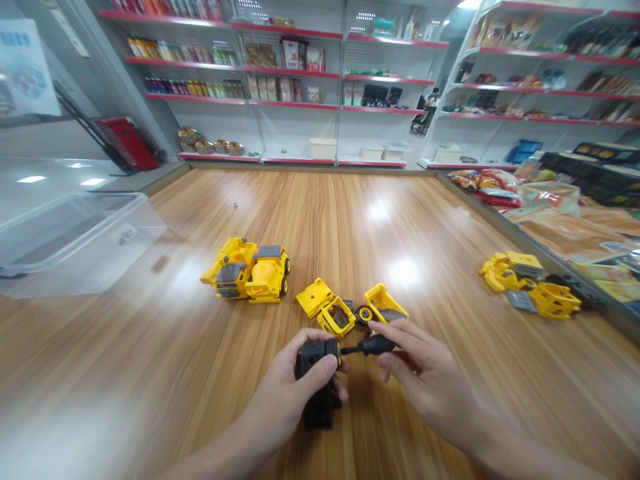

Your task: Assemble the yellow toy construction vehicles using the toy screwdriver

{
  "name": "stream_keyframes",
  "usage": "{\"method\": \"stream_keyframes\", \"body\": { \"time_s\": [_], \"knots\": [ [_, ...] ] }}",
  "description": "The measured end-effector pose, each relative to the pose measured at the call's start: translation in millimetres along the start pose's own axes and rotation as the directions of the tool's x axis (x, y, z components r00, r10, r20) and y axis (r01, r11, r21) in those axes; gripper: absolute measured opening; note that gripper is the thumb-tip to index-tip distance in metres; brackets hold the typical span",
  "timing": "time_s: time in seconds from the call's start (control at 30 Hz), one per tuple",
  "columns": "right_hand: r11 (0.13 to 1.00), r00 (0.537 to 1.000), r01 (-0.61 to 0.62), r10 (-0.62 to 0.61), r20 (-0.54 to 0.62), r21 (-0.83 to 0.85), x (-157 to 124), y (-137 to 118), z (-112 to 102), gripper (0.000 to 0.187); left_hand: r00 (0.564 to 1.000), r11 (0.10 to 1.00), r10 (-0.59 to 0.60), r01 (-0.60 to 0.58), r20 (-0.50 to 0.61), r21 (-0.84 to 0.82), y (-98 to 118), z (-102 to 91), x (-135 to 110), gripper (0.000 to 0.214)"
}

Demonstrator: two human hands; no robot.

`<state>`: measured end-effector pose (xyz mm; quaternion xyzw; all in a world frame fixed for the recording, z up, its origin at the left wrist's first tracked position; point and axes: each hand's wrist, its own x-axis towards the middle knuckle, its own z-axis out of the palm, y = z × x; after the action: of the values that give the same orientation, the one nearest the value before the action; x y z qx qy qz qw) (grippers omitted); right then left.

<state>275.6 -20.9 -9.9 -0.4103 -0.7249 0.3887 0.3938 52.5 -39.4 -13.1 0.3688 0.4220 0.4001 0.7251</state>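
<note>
My left hand is wrapped round a black toy truck chassis, with a black and yellow wheel on its right side. In my right hand is a small black screwdriver, held by its handle between the fingers. The shaft points left and its tip meets the middle of the wheel. Just beyond my hands lie a yellow cab part, a yellow flat panel, a loose wheel and a yellow dump bed.
Assembled yellow toy trucks stand left of centre. More yellow vehicle parts lie at the right edge. A clear plastic bin sits at the left. Packaged goods are heaped beyond the right rim, and stocked shelves line the back.
</note>
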Motion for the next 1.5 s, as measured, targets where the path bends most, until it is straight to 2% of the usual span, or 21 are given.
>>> {"method": "stream_keyframes", "body": {
  "time_s": [0.1, 0.2, 0.3, 0.4, 0.57, 0.7, 0.8, 0.9, 1.07, 1.2, 1.37, 1.43, 1.5],
  "knots": [
    [0.994, 0.995, -0.104, 0.103, -0.003, -0.019, 0, 4, 0, 0.03, 1.0, 1.0, -0.004, 0.004, -0.006, 0.019, 1, -0.5, -1, 0.035],
    [0.989, 0.989, -0.146, 0.146, -0.023, -0.013, -1, 11, 1, 0.034, 1.0, 1.0, -0.024, 0.024, -0.013, 0.013, 0, -0.4, -1, 0.035],
    [0.991, 0.991, -0.129, 0.13, -0.018, 0.016, -1, 13, 2, 0.035, 0.999, 0.999, -0.04, 0.04, -0.018, -0.016, 0, 0.3, -1, 0.035],
    [0.989, 0.992, -0.127, 0.129, 0.017, -0.073, 1, 8, 2, 0.028, 0.999, 0.999, -0.044, 0.043, -0.025, -0.008, 1, 0.5, -2, 0.039],
    [0.978, 0.99, -0.132, 0.138, 0.023, -0.162, 2, -1, 0, 0.03, 0.998, 0.998, -0.055, 0.055, -0.026, -0.013, 1, 1.4, -2, 0.038],
    [0.976, 0.994, -0.101, 0.107, 0.024, -0.195, 1, 1, -1, 0.025, 0.997, 0.994, -0.07, 0.066, -0.045, -0.084, -2, 1.5, -2, 0.035],
    [0.964, 0.99, -0.124, 0.138, 0.04, -0.236, 2, 5, -2, 0.019, 0.998, 0.994, -0.068, 0.067, -0.005, -0.089, -3, 0.7, -1, 0.037],
    [0.955, 0.988, -0.131, 0.147, 0.041, -0.264, 4, 7, -3, 0.02, 0.999, 0.994, -0.051, 0.05, -0.017, -0.094, -2, 1.2, -1, 0.037],
    [0.961, 0.993, -0.05, 0.077, 0.089, -0.273, 4, -4, -3, 0.02, 0.997, 0.992, -0.067, 0.064, -0.033, -0.105, -1, 1.8, -2, 0.036],
    [0.951, 0.975, -0.089, 0.145, 0.171, -0.296, 3, -8, -3, 0.022, 0.998, 0.995, -0.063, 0.063, 0.005, -0.076, 2, 1.0, -3, 0.038],
    [0.97, 0.986, -0.123, 0.144, 0.085, -0.211, 1, -1, 2, 0.023, 0.994, 0.984, -0.098, 0.09, -0.043, -0.155, 1, 4.2, -4, 0.038],
    [0.96, 0.979, -0.136, 0.168, 0.118, -0.244, 1, -1, 1, 0.018, 0.994, 0.987, -0.096, 0.088, -0.054, -0.138, 1, 5.2, -4, 0.038],
    [0.946, 0.967, -0.154, 0.205, 0.155, -0.286, 2, 0, 1, 0.023, 0.995, 0.991, -0.081, 0.074, -0.056, -0.114, 2, 5.6, -4, 0.039]
  ]
}}
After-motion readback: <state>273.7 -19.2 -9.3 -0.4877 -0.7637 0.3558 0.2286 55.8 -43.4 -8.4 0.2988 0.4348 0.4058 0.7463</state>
